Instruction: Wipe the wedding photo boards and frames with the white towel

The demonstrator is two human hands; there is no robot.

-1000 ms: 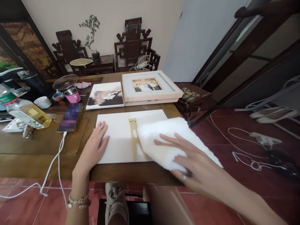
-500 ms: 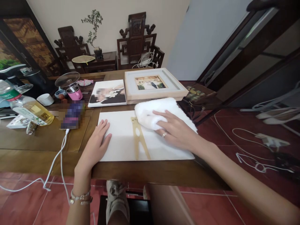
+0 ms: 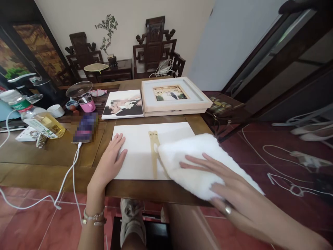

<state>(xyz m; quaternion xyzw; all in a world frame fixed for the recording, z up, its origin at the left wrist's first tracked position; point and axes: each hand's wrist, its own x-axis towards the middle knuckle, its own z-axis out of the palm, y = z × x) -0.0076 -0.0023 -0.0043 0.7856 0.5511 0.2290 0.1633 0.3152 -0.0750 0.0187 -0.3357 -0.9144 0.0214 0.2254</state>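
A white board (image 3: 137,149) lies flat at the near edge of the wooden table (image 3: 52,156), with a thin golden stand strip (image 3: 154,152) running down its middle. My left hand (image 3: 110,163) rests flat on the board's left part, fingers spread. My right hand (image 3: 221,180) lies flat with fingers stretched on a fluffy white cloth (image 3: 195,163). The cloth covers the board's right part and hangs past the table's corner.
Behind the board lie a photo canvas (image 3: 123,104) and a framed picture (image 3: 174,93). To the left are a blurred phone (image 3: 84,127) with a white cable (image 3: 67,180), a bottle (image 3: 39,118), a pink cup (image 3: 87,103) and a white bowl (image 3: 56,110). Cables lie on the red floor at right.
My right hand has dragged the cloth from the board's far right corner back toward me and to the right, past the table's edge. The left hand has stayed in place.
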